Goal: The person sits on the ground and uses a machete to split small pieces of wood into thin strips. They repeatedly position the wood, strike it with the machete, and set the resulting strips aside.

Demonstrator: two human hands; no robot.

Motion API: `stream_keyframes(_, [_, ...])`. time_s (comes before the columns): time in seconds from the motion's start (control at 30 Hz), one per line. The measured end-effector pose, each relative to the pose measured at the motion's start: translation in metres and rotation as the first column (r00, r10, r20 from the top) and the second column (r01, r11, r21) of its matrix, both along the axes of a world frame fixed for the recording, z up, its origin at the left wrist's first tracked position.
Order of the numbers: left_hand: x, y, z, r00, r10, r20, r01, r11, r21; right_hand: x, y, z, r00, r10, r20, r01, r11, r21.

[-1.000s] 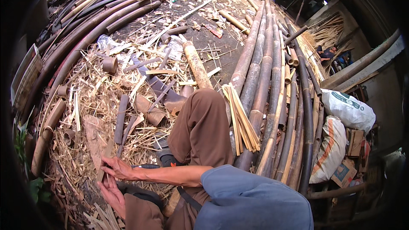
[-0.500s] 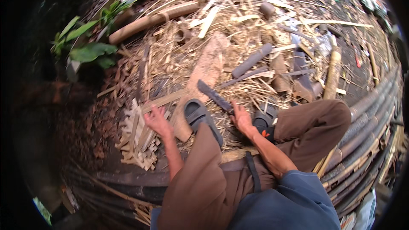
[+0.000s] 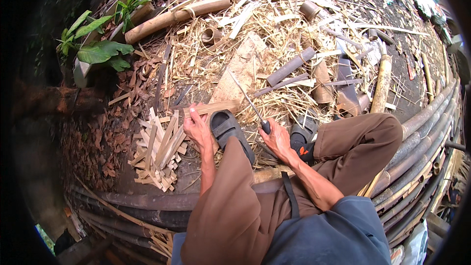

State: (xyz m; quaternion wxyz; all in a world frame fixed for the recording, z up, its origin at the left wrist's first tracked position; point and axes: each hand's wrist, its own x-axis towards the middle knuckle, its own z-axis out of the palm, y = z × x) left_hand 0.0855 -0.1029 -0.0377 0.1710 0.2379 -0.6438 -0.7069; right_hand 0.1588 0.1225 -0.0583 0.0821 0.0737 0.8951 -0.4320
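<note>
My left hand (image 3: 197, 127) grips a flat bamboo strip (image 3: 218, 107) near its left end, thumb on top. The strip's right end lies over the pale wooden board (image 3: 241, 72), just beyond my sandal (image 3: 226, 126). In my right hand (image 3: 277, 140) is the dark handle of a long knife (image 3: 248, 99). Its blade is seen nearly edge-on and points away and to the left, apart from the strip. Beside my left hand lies a heap of short split bamboo strips (image 3: 158, 154) on the ground.
Shavings (image 3: 289, 29) cover the ground ahead. A thick bamboo pole (image 3: 176, 19) lies at the far left near a leafy plant (image 3: 100, 51). A dark bamboo piece (image 3: 291, 67) and short tubes (image 3: 321, 82) lie right of the board. Stacked bamboo poles (image 3: 417, 137) run along the right.
My left hand has moved right and drawn the strip over the board. My right hand has turned the knife from flat to edge-on, its tip now farther away.
</note>
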Motion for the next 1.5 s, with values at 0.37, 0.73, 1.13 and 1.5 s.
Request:
stream_keyframes(0.37, [0.01, 0.045, -0.003, 0.999, 0.038, 0.035, -0.031, 0.981, -0.194, 0.028, -0.022, -0.031, 0.968, 0.046, 0.245, -0.016, 0.993, -0.12])
stream_keyframes(0.73, [0.012, 0.055, 0.008, 0.998, -0.028, 0.053, 0.037, 0.982, -0.188, 0.033, -0.014, -0.037, 0.989, 0.054, 0.136, -0.053, 0.998, -0.016])
stream_keyframes(1.13, [-0.035, 0.035, -0.001, 0.983, -0.176, 0.041, 0.176, 0.871, -0.459, 0.019, -0.002, -0.037, 0.933, -0.066, 0.353, 0.145, 0.968, -0.204])
stream_keyframes(1.5, [-0.042, 0.011, -0.051, 0.803, -0.437, 0.405, 0.561, 0.326, -0.761, -0.003, 0.012, -0.014, 0.998, -0.069, -0.007, 0.069, 0.996, -0.062])
